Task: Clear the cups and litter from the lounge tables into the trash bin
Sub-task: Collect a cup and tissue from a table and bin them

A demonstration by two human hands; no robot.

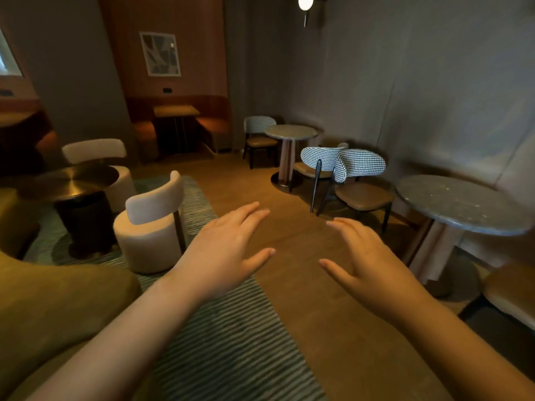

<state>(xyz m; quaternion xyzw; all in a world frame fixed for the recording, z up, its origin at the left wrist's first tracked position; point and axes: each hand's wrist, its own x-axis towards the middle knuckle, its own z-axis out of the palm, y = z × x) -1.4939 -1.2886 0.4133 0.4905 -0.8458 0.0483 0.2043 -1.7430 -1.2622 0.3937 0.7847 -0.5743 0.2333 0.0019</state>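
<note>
Two hands held out forward, palms down, over wooden floor (pixel 289 233): left hand (pixel 223 250) above the edge of striped rug (pixel 231 328), right hand (pixel 373 264) alongside, a gap between the pair. Grip of each spread (fingers straight and close together, thumbs angled inward toward one another), touching no object and well apart from every desk.

Located at right: round stone desk (pixel 463 204) on a pedestal, speckled top, nearest to right hand. Located further back along the grey wall: second round desk (pixel 291 132), with houndstooth chairs (pixel 359 166) on either side. Located at left: dark round desk (pixel 69 180) with brushed metal top, between two cream chairs (pixel 153 227). Located in far alcove: rectangular wooden desk (pixel 176 110) between orange benches.

Olive sofa (pixel 58 299) at lower left. Framed picture (pixel 160 53) on alcove wall; lamp (pixel 305 2) lit at top. Far desk tops too dim and small to judge for small items.
</note>
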